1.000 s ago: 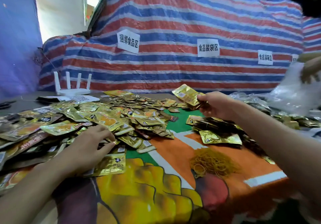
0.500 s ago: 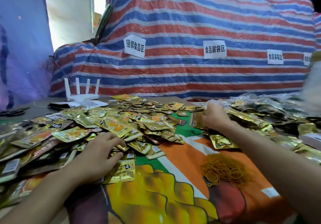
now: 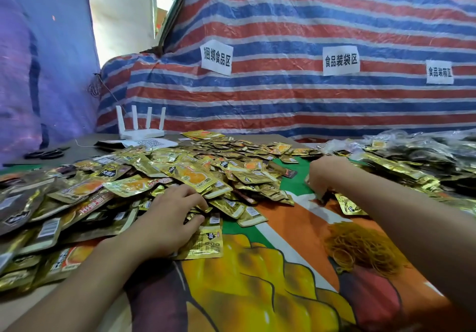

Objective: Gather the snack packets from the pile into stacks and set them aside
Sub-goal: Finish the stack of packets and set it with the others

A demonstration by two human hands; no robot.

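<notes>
A wide pile of gold snack packets (image 3: 180,172) covers the left and middle of the table. My left hand (image 3: 167,218) rests on the pile's near edge, fingers loosely curved over the packets and thumb beside a gold packet (image 3: 206,241). My right hand (image 3: 324,177) is lowered to the table at the right, back toward me, fingers curled down around a small stack of packets (image 3: 323,197) that is mostly hidden under it. More gathered packets (image 3: 401,169) lie heaped further right, and a single gold packet (image 3: 347,205) sits beside my right wrist.
A heap of yellow rubber bands (image 3: 360,249) lies on the printed cloth (image 3: 257,267) under my right forearm. A white router (image 3: 140,128) and scissors (image 3: 45,154) sit at the back left. Clear plastic bags (image 3: 422,141) lie at the back right. A striped tarp wall (image 3: 283,100) closes off the back.
My right hand, which held a stack of gold packets raised above the table, has come down to the table at the right. My left hand has stayed on the pile.
</notes>
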